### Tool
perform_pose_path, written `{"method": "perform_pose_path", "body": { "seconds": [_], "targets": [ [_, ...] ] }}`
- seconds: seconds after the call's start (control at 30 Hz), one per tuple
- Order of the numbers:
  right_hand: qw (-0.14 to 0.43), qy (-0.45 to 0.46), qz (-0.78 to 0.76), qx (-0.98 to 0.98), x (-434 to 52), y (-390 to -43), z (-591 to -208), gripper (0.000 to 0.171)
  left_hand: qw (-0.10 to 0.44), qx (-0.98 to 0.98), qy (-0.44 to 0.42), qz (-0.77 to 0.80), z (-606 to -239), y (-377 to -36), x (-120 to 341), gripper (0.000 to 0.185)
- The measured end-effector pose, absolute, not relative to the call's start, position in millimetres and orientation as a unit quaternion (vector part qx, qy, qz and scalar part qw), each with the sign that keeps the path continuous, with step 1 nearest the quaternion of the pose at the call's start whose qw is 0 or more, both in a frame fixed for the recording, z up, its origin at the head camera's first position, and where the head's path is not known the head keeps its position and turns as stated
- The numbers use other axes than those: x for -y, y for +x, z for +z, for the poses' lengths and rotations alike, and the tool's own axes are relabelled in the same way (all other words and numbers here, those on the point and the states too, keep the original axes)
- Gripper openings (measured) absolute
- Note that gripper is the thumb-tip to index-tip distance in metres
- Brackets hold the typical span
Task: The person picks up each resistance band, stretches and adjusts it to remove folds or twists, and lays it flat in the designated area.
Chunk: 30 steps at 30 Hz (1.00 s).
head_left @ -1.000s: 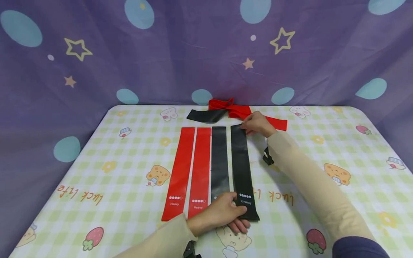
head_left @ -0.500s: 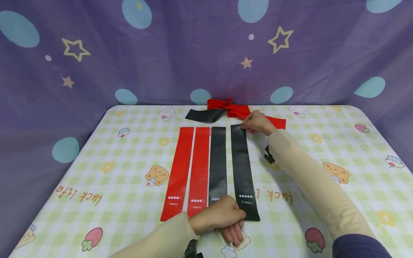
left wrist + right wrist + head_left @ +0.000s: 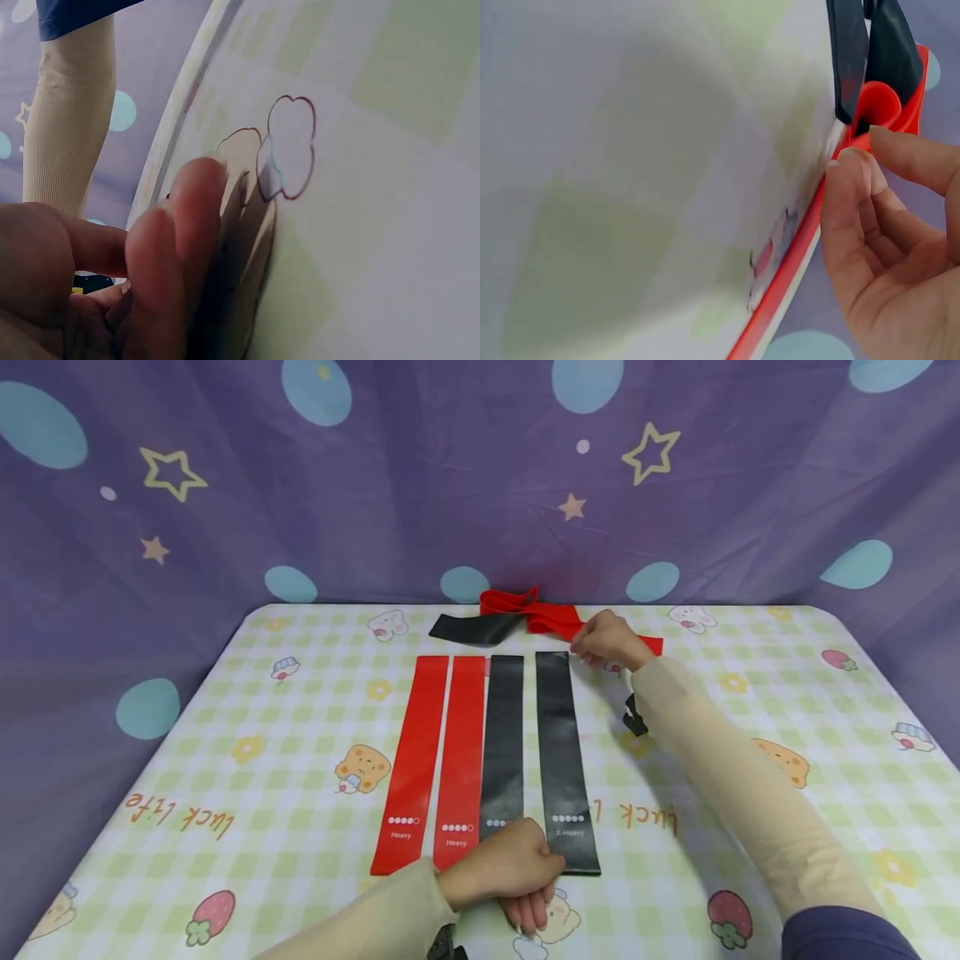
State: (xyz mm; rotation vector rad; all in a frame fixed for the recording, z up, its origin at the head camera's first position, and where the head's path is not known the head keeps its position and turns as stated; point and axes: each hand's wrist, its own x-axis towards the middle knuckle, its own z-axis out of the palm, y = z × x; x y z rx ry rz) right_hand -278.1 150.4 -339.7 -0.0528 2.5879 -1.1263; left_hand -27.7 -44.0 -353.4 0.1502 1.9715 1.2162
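Observation:
Four flat bands lie side by side on the checked tablecloth: two red ones and two black ones. My left hand rests on the cloth at their near ends, covering the end of the third band, thumb beside the fourth band's corner; in the left wrist view its fingers lie loosely on the cloth and hold nothing. My right hand is at the far end, just right of the fourth band. Its fingertips pinch the edge of a loose red band.
A loose black band lies behind the row, next to the crumpled red one, and shows again in the right wrist view. A purple curtain with stars and dots closes off the table's far edge. Bare cloth spreads left and right of the bands.
My right hand has left the fourth black band's far corner and shifted right onto the red band. My left hand has slid back off that band's near end.

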Motion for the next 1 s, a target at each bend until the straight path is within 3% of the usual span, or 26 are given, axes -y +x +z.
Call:
{"method": "perform_pose_path", "body": {
  "seconds": [0.23,0.57,1.0],
  "targets": [
    [0.13,-0.026,-0.391,-0.911,-169,-281,-334,0.021,0.389,-0.769,0.11,0.495,-350,-36,43,0.037],
    [0.074,-0.03,-0.308,-0.948,-191,-275,-330,0.024,0.272,-0.823,0.186,0.463,-336,-72,48,0.024],
    [0.09,-0.01,-0.292,-0.952,-229,-273,-336,0.046,0.176,-0.853,0.182,0.456,-325,-119,43,0.016]
  ]
}}
